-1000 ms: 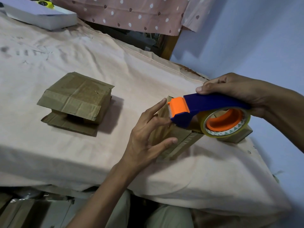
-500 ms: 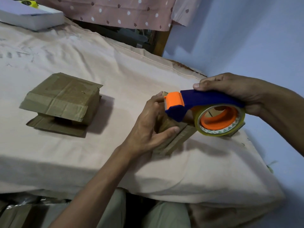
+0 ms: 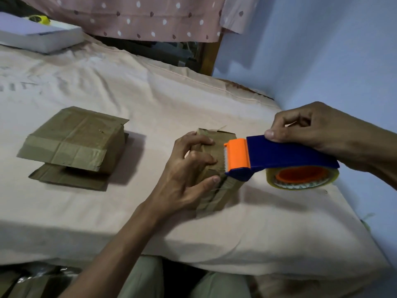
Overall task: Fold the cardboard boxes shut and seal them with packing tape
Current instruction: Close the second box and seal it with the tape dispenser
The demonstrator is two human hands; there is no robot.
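A small brown cardboard box sits on the cloth-covered table near its right front corner. My left hand grips the box's left end, fingers curled over its top and thumb on the near side. My right hand holds a blue tape dispenser with an orange cutter head; the toothed blade rests on the box top. A clear tape roll on an orange hub hangs under the handle. A second, flatter cardboard box lies to the left with loose flaps beneath it.
A white flat box with a yellow-green object on it lies at the table's far left. A blue wall rises close on the right. A dotted pink curtain hangs behind. More cardboard shows under the table at bottom left.
The dispenser has shifted slightly back along the box top. My left hand has gone from open fingers beside the box to gripping its left end.
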